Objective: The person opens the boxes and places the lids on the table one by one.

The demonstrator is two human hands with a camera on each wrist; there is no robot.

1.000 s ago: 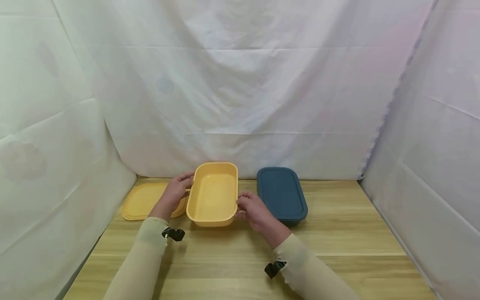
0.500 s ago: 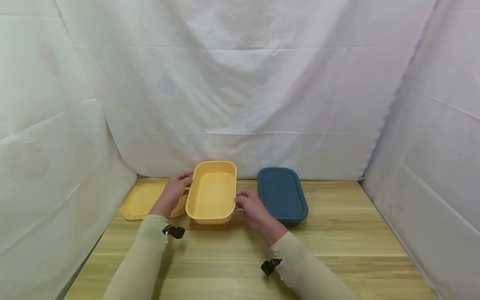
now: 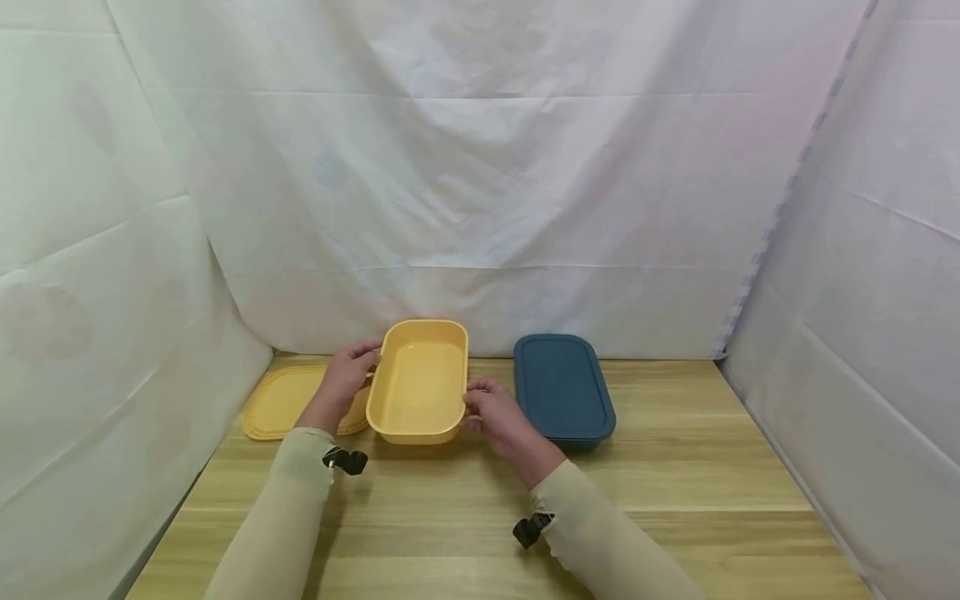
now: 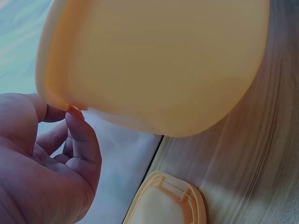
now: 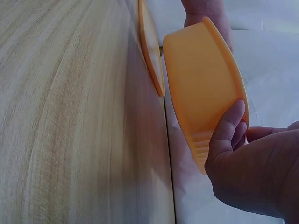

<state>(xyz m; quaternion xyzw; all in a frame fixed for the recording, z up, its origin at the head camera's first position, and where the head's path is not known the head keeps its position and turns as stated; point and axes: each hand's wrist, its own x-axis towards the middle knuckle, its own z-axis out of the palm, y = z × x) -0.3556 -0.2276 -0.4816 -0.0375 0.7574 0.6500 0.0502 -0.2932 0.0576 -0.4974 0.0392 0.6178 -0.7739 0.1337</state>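
Observation:
A yellow rectangular container (image 3: 418, 379) without a lid is held up between both hands, raised off the table and empty inside. My left hand (image 3: 343, 382) pinches its left rim; in the left wrist view the thumb and fingertips of that hand (image 4: 51, 158) meet at the rim. On the opposite side my right hand (image 3: 498, 417) grips the right rim, and the right wrist view shows this hand (image 5: 257, 163) with fingers against the outer wall of the container (image 5: 201, 84). The yellow lid (image 3: 288, 400) lies flat on the table, partly hidden behind my left hand.
A dark blue container with its lid on (image 3: 564, 387) stands on the wooden table (image 3: 450, 533), right of the yellow one. White cloth (image 3: 480, 183) hangs along the back and both sides. Each sleeve carries a small black camera, such as the right camera (image 3: 528, 531).
Both hands have shifted the yellow container slightly to the left and a little farther back. The yellow lid and the blue container have stayed where they were.

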